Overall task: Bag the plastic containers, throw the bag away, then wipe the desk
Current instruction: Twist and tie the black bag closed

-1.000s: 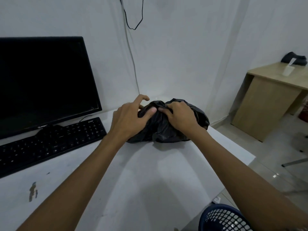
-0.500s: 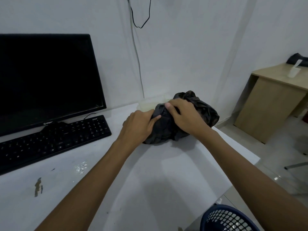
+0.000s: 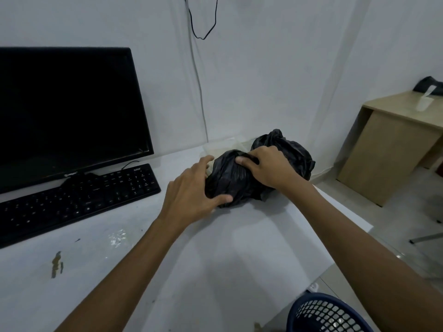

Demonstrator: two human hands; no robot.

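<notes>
1. Black plastic bag is sitting crumpled on the white desk, near its far right corner, w/ a pale plastic container showing just behind it by the wall.
2. Left hand is cupping the bag's left side, thumb pressing its near edge, fingers curling round the far side.
3. Right hand is lying on top of the bag, fingers pinching a fold of plastic.
4. Dark monitor & black keyboard are sitting to the left, well apart from the bag.
5. Blue mesh bin is standing on the floor below the desk's near right edge.
6. Brown stain & a wet-looking patch are marking the desk near the keyboard.
</notes>
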